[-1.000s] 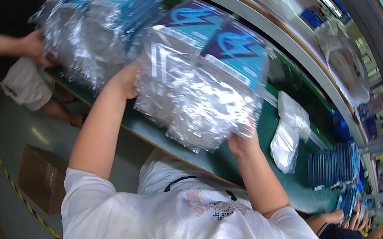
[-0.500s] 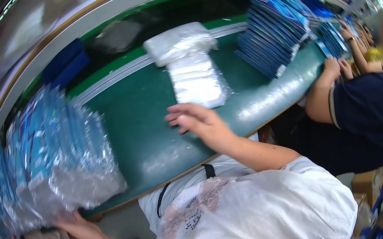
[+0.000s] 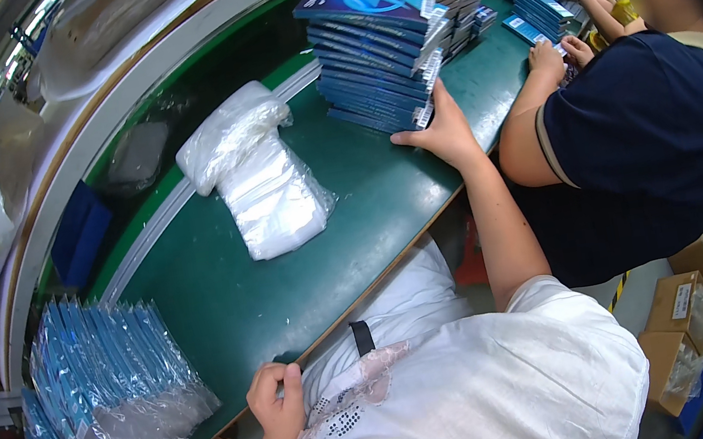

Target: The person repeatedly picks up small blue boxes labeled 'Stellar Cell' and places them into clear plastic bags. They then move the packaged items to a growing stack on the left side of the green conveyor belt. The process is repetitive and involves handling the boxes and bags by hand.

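Here, holding right fingers (image 3: 443, 104) spread apart, with a tall stack of flat blue rectangular boxes (image 3: 368, 61) just beyond; left fingers (image 3: 264, 389) curled inward, with the smooth green table (image 3: 350, 266) just beside.

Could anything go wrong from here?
Possibly. The tall stack of flat blue boxes might topple if the right hand, at its lower near corner, nudges it. The bagged blue packs could slide, since slick plastic wraps them and they sit near the front edge of the green bench.
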`<state>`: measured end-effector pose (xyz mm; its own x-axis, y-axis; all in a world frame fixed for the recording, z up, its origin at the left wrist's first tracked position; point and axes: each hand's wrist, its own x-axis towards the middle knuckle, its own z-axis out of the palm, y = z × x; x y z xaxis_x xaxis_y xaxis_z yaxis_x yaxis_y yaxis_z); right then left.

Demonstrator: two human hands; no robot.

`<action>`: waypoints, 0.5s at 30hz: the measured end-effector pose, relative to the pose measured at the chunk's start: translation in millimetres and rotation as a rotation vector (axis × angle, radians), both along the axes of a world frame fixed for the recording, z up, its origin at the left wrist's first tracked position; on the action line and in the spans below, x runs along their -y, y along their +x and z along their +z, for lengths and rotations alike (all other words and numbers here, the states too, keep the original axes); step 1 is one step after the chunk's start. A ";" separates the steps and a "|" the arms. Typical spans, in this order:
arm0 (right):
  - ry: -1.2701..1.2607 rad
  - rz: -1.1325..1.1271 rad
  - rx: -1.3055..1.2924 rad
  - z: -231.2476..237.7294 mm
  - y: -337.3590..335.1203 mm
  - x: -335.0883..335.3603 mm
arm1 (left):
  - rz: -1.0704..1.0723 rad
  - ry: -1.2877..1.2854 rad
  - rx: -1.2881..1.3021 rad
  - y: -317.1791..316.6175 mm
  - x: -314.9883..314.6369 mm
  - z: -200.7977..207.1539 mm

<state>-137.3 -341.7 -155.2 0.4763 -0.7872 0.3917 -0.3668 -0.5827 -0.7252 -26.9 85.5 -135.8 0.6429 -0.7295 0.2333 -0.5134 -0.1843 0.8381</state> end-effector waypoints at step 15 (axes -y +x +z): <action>0.030 -0.021 -0.042 9.1 -0.5 -54.6 | -0.090 0.160 0.602 64.0 116.3 19.2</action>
